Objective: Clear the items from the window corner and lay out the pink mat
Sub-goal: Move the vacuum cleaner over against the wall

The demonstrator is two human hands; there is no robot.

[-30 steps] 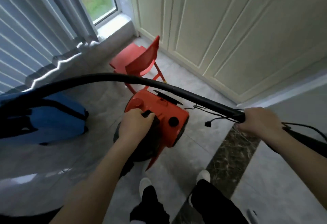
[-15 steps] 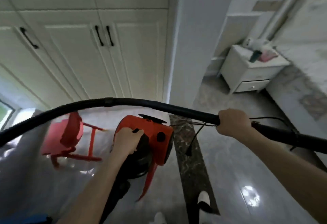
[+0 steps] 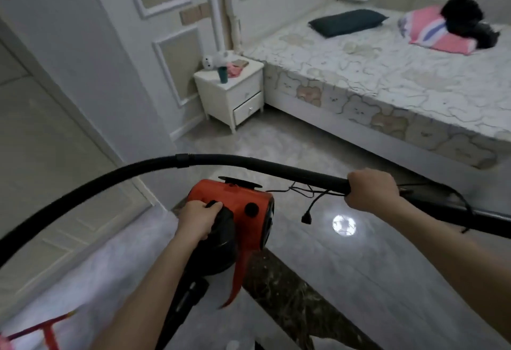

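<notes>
Currently left hand (image 3: 199,218) grips the orange vacuum (image 3: 235,213) by its handle at frame centre; right hand (image 3: 372,193) closes around the black hose (image 3: 276,166), probably to stop it trailing.

Nothing here can be read: the orange vacuum cleaner (image 3: 246,211) carries no legible brand or label, and the bedside items are too blurred.

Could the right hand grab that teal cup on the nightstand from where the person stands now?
Probably not. The right hand grips the black vacuum tube, and the teal cup stands on the nightstand well across open floor. The person would need to walk over and free that hand.
</notes>
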